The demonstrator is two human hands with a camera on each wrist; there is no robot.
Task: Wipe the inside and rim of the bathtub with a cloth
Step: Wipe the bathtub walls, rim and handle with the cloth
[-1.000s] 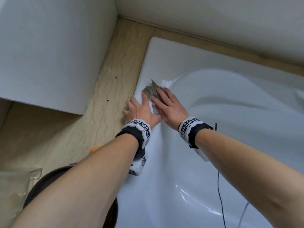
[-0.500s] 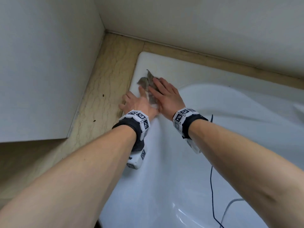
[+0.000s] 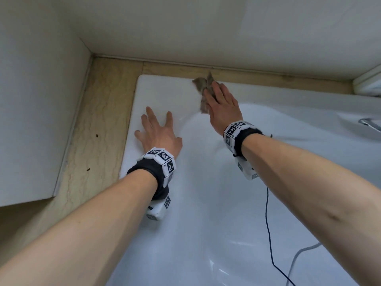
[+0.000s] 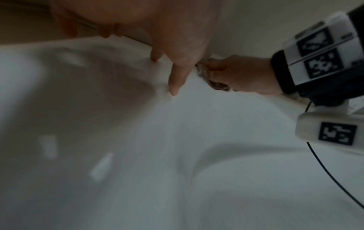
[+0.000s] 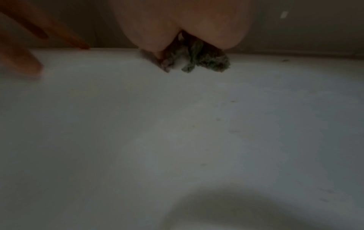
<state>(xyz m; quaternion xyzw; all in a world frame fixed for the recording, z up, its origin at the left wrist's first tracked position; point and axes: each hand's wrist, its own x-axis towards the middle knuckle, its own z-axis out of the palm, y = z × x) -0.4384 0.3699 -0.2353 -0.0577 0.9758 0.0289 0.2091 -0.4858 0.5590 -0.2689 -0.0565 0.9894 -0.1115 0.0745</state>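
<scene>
1. At the far left of the head view a pale wall panel [image 3: 35, 112] stands over a beige marbled tile ledge [image 3: 97, 129], which borders the tub's left edge and runs along its far edge; a few dark specks dot the tile.
2. The white bathtub [image 3: 206, 203] fills the middle and right, and its flat rim [image 3: 165, 93] forms the corner nearest the tile.
3. The left hand [image 3: 157, 134] lies palm down on that rim corner with its fingers straight and spread, gripping nothing; the left wrist view shows its fingertips [image 4: 174, 90] touching the white surface.
4. A banded wrist strap with black-and-white square markers [image 3: 162, 159] circles the left wrist, with a small white camera box beneath it.
5. Further right, a crumpled grey-brown cloth [image 3: 203, 89] lies on the far rim, close to the tile strip along the back wall.
6. The right hand [image 3: 221, 106] presses down on the cloth with fingers extended over it; in the right wrist view the cloth [image 5: 195, 60] bunches out from under the palm, and it cannot be told whether any fingers curl round it.
7. The two hands are well apart.
8. A thin dark cable [image 3: 268, 223] hangs from the right wrist into the basin.
9. At the far right edge a chrome fitting [image 3: 369, 123] shows partly.
</scene>
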